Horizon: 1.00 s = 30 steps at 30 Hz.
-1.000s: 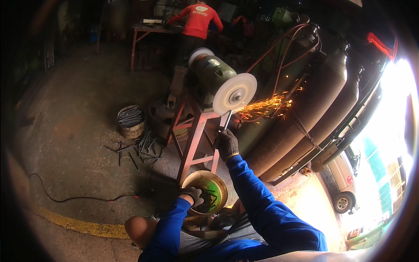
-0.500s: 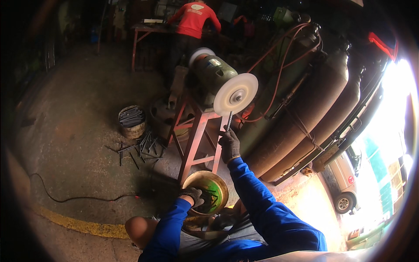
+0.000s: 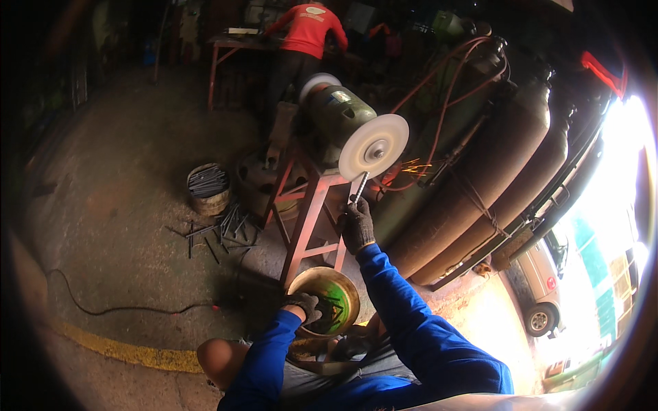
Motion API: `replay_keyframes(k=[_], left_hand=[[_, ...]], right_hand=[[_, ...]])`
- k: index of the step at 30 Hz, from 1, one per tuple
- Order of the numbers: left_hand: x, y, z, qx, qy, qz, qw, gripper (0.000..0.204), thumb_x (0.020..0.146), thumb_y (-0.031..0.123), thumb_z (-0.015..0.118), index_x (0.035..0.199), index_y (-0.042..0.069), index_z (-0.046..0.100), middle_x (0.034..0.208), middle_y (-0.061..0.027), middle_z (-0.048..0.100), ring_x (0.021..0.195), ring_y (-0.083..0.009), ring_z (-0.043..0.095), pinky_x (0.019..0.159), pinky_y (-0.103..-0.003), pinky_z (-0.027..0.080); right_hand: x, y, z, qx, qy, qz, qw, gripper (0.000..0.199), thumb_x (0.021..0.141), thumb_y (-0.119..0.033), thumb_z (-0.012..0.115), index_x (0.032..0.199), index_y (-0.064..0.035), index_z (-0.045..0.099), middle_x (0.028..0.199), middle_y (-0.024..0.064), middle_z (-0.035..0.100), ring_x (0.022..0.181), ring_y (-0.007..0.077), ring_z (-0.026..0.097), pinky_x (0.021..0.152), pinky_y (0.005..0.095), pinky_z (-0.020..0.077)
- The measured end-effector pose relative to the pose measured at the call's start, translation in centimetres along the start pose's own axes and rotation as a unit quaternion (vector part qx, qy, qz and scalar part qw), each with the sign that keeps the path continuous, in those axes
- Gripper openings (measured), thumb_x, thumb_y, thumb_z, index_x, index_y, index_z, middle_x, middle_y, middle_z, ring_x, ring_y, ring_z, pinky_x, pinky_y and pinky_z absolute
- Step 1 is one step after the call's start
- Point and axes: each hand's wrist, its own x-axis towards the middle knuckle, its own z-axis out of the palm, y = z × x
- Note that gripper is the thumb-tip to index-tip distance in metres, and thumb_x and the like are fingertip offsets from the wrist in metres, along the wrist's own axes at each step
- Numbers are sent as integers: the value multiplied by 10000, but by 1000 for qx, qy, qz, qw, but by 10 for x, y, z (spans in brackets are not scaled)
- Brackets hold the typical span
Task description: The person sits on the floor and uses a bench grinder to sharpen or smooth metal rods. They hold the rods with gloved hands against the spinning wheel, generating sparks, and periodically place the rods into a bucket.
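Rod [image 3: 360, 187] aslant, lengthwise toward wheel [image 3: 373, 147]

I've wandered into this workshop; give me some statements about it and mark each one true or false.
1. The right hand holds a metal rod at the near grinding wheel. True.
2. The left hand touches a gas cylinder. False: the left hand is at the round bucket.
3. Both hands are gloved. True.
4. The co-worker wears a green top. False: the co-worker wears red.
5. Sparks show beyond the near grinding wheel. True.
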Motion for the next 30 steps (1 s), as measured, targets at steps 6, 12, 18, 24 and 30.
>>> replay_keyframes(k=[6, 12, 18, 24, 30], left_hand=[[1, 1, -2, 5, 1, 4, 1000, 485, 789, 453, 595, 1137, 116, 619, 1194, -177, 607, 1129, -341, 567, 960, -460, 448], [-2, -4, 1, -13, 1, -8, 1000, 489, 788, 456, 592, 1140, 118, 618, 1184, -177, 612, 1129, -343, 567, 962, -463, 446], [1, -3, 2, 7, -2, -10, 1000, 490, 791, 453, 586, 1152, 122, 615, 1190, -174, 611, 1129, -342, 569, 960, -470, 447], [1, 3, -5, 2, -13, -9, 1000, 492, 794, 450, 580, 1159, 123, 617, 1205, -174, 605, 1134, -341, 567, 964, -474, 444], [4, -2, 1, 8, -9, 3, 1000, 496, 787, 455, 587, 1153, 122, 619, 1200, -175, 608, 1123, -345, 573, 963, -471, 446]], right_hand=[[2, -1, 2, -39, 7, 21, 999, 292, 936, -144, 528, 1220, -99, 480, 835, 61, 595, 524, 150, 508, 444, 285, 423], [-4, 4, 10, -27, 57, -6, 998, 303, 934, -133, 520, 1233, -94, 491, 871, 76, 616, 517, 147, 504, 441, 284, 421], [4, 7, -2, 8, -27, 17, 999, 322, 928, -95, 493, 1250, -79, 489, 875, 87, 621, 538, 145, 521, 464, 273, 434], [-10, -12, 6, -89, 41, -13, 995, 388, 904, -103, 531, 1277, -9, 477, 796, 90, 646, 532, 147, 556, 458, 262, 429], [-13, -29, 0, -183, 14, -22, 983, 296, 877, -88, 555, 1157, 2, 584, 773, 56, 632, 501, 131, 536, 462, 262, 432]])
